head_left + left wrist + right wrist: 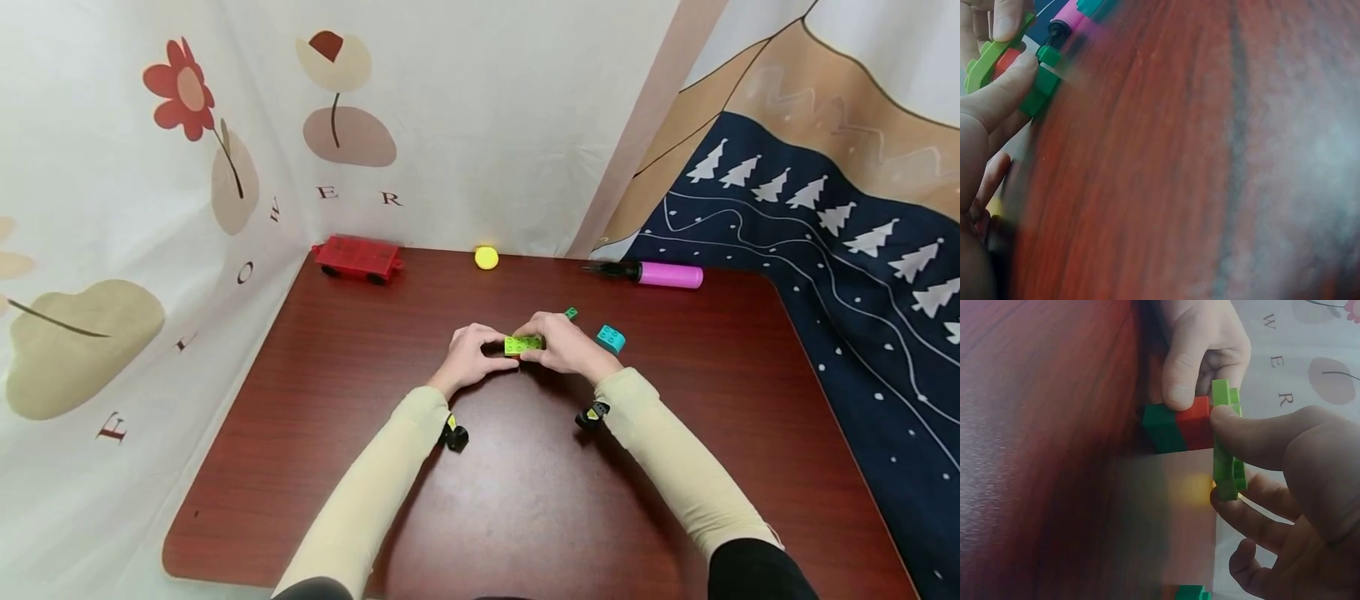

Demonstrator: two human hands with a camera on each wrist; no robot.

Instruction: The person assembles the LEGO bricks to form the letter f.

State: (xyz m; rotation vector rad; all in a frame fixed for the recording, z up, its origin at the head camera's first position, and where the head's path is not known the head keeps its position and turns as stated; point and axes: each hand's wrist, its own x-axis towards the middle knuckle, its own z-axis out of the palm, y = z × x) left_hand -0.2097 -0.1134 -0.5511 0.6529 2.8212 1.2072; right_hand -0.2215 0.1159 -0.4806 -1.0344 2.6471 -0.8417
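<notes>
Both hands meet over the middle of the table at a small stack of toy building bricks. My left hand point(468, 358) grips the lower part, a dark green brick point(1162, 430) with a red brick point(1195, 422) on it; its thumb lies across these two in the right wrist view. A flat lime green brick point(522, 344) lies across the red one, studs facing up. My right hand point(564, 347) pinches this lime brick between thumb and fingers. Just beyond the right hand is a small green brick point(571, 313), and a turquoise brick point(611, 338) lies to its right.
Along the back edge of the brown table point(480, 517) stand a red toy wagon point(358, 257), a yellow round object point(487, 257) and a pink pump-like cylinder with a black nozzle point(670, 275). Printed curtains point(480, 125) hang behind the table and at its sides.
</notes>
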